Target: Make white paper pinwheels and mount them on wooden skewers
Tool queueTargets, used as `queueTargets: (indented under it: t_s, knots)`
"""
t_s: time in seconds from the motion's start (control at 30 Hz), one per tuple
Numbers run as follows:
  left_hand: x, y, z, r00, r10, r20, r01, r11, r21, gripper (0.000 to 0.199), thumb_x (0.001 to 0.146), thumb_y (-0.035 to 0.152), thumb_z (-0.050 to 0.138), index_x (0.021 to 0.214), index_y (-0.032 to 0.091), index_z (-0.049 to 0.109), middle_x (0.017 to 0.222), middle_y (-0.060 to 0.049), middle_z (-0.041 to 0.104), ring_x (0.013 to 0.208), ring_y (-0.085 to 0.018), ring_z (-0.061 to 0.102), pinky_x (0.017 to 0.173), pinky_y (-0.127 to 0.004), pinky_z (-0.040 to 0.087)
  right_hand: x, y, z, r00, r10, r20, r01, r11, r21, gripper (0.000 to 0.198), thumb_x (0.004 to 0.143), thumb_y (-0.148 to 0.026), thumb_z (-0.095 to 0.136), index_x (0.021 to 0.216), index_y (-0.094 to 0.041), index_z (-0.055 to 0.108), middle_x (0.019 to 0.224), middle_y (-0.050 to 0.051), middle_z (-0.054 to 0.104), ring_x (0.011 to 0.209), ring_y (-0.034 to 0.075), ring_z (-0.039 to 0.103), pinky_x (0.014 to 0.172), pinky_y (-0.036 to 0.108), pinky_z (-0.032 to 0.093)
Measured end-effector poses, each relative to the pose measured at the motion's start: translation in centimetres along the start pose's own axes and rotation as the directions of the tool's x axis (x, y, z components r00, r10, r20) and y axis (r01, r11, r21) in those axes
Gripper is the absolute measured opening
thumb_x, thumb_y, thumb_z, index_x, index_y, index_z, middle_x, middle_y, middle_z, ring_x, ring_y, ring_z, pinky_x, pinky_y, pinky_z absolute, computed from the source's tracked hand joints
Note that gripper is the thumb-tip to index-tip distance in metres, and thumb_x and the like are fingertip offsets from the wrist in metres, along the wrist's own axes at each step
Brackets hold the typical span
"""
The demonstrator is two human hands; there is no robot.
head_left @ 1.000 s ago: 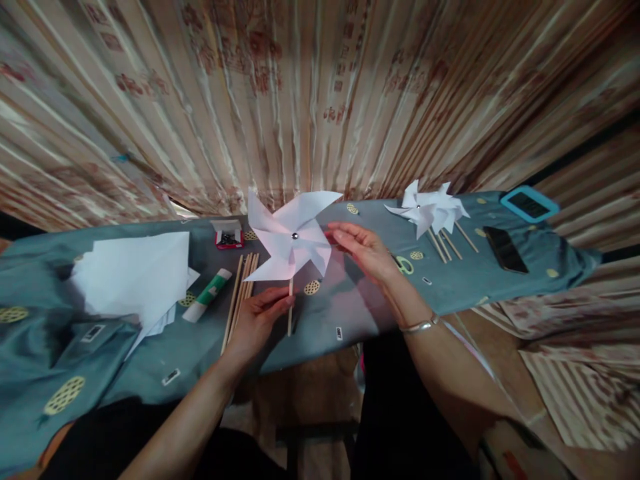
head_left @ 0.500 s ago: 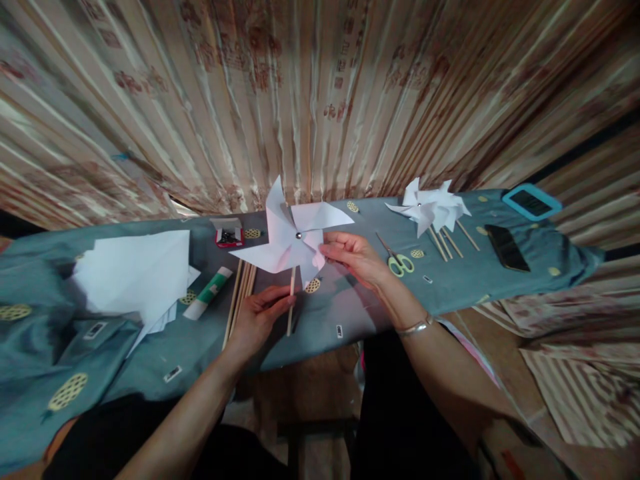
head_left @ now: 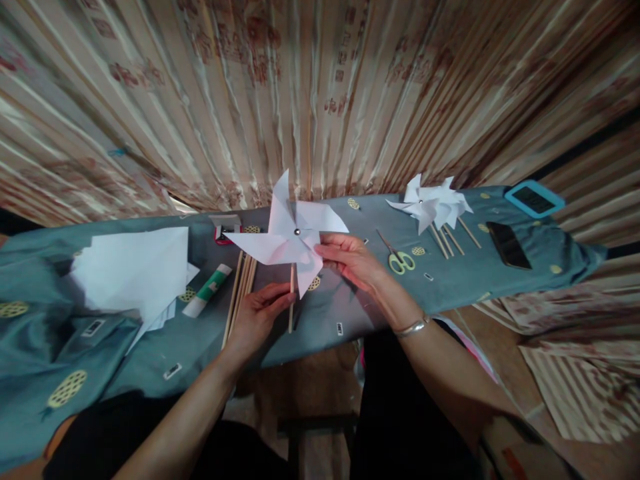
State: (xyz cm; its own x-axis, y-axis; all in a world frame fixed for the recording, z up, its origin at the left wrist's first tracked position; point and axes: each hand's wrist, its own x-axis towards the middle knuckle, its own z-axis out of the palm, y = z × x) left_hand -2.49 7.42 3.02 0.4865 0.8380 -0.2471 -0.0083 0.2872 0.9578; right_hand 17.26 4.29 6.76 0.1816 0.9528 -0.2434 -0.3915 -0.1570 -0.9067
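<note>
A white paper pinwheel (head_left: 287, 245) with a shiny pin at its centre stands tilted over the table, fixed to a thin wooden stick (head_left: 292, 283). The fingers of my left hand (head_left: 260, 317) pinch that stick below the blades. My right hand (head_left: 350, 260) is closed at the pinwheel's right side, thumb and fingers on the edge of a blade. Several loose wooden sticks (head_left: 241, 290) lie beside my left hand. Behind the left blade sits a small red box (head_left: 221, 233), partly covered.
A stack of white paper (head_left: 137, 267) and a green-and-white glue stick (head_left: 207, 290) lie at left. To the right are green-handled scissors (head_left: 400, 261), finished pinwheels (head_left: 435, 207), a dark phone (head_left: 507, 245) and a blue-framed device (head_left: 534, 199). A pleated curtain (head_left: 300, 100) hangs behind the table.
The pinwheel's blades have turned a little clockwise, and the left blade now overlaps the red box. My right hand has stayed at the blades; my left still holds the stick.
</note>
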Motion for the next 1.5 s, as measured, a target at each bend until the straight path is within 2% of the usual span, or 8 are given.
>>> queueTargets:
  t_s: [0.43,0.7,0.8,0.87,0.93,1.1,1.3,1.5]
  knots:
    - [0.1,-0.5,-0.2,0.998,0.007,0.055,-0.004,0.998,-0.066,0.023,0.063,0.031,0.081,0.083,0.021,0.078,0.084,-0.003,0.076,0.089,-0.022,0.066,0.089,-0.033,0.048,-0.2,1.8,1.5,0.994,0.100,0.051,-0.101,0.995,0.025,0.036,0.057,-0.032,0.086,0.084,-0.016,0.070,0.074,-0.001,0.070,0.064,0.008,0.064,0.062,0.019,0.052]
    - [0.3,0.2,-0.5,0.998,-0.020,-0.066,0.016,0.998,-0.061,0.030,0.056,0.037,0.085,0.081,0.022,0.078,0.086,-0.005,0.077,0.087,-0.023,0.069,0.084,-0.033,0.052,-1.5,-1.1,-0.4,0.967,0.150,0.205,-0.057,0.915,-0.400,0.031,0.067,-0.044,0.078,0.075,-0.015,0.069,0.068,0.003,0.072,0.056,0.008,0.060,0.053,0.020,0.045]
    - [0.4,0.1,-0.7,0.998,-0.033,-0.061,0.029,0.997,-0.064,0.030,0.053,0.038,0.086,0.077,0.023,0.078,0.085,-0.004,0.077,0.085,-0.022,0.069,0.082,-0.032,0.052,-1.3,-2.9,-2.7,0.995,-0.093,0.030,0.098,0.917,-0.387,0.025,0.071,-0.043,0.074,0.075,-0.019,0.071,0.061,-0.001,0.068,0.049,0.006,0.052,0.050,0.021,0.042]
    - [0.4,-0.2,-0.7,0.999,-0.026,-0.023,0.025,0.998,-0.063,0.029,0.053,0.040,0.086,0.076,0.024,0.078,0.085,-0.004,0.077,0.086,-0.023,0.069,0.083,-0.033,0.052,-0.8,-3.3,-3.6,0.945,-0.295,-0.142,0.233,0.909,-0.345,0.021,0.068,-0.039,0.077,0.078,-0.022,0.071,0.069,-0.001,0.070,0.058,0.008,0.058,0.058,0.023,0.047]
    - [0.3,-0.4,-0.6,1.000,-0.019,0.019,0.020,0.998,-0.055,0.028,0.054,0.039,0.086,0.076,0.025,0.078,0.083,-0.003,0.077,0.087,-0.023,0.069,0.084,-0.033,0.052,-0.1,-3.0,-3.9,0.903,-0.377,-0.208,0.305,0.900,-0.311,0.025,0.062,-0.034,0.080,0.083,-0.023,0.070,0.082,-0.001,0.073,0.076,0.011,0.064,0.073,0.026,0.051]
    - [0.2,-0.6,-0.5,0.996,-0.043,0.076,0.045,0.999,-0.026,0.025,0.057,0.036,0.085,0.078,0.025,0.078,0.084,-0.003,0.077,0.086,-0.023,0.069,0.082,-0.033,0.052,0.8,-1.4,-3.4,0.959,-0.250,-0.133,0.210,0.943,-0.257,0.035,0.059,-0.031,0.081,0.091,-0.022,0.069,0.081,-0.002,0.073,0.075,0.012,0.066,0.080,0.030,0.052]
    - [0.3,-0.2,-0.5,0.997,-0.074,-0.003,0.074,0.997,-0.031,0.033,0.050,0.035,0.087,0.079,0.021,0.079,0.082,-0.006,0.077,0.082,-0.024,0.068,0.081,-0.035,0.052,0.2,-0.9,-3.0,0.976,-0.201,-0.081,0.175,0.952,-0.253,0.035,0.062,-0.028,0.081,0.093,-0.020,0.069,0.080,-0.001,0.074,0.072,0.012,0.067,0.076,0.030,0.052]
    - [0.3,-0.1,-0.5,1.000,0.003,-0.004,-0.003,1.000,-0.004,0.027,0.057,0.036,0.084,0.079,0.021,0.079,0.085,-0.006,0.076,0.085,-0.023,0.067,0.083,-0.035,0.051,-0.4,-0.4,-2.0,0.989,-0.141,-0.041,0.130,0.971,-0.200,0.037,0.060,-0.028,0.083,0.093,-0.019,0.070,0.078,0.000,0.075,0.068,0.013,0.067,0.069,0.028,0.053]
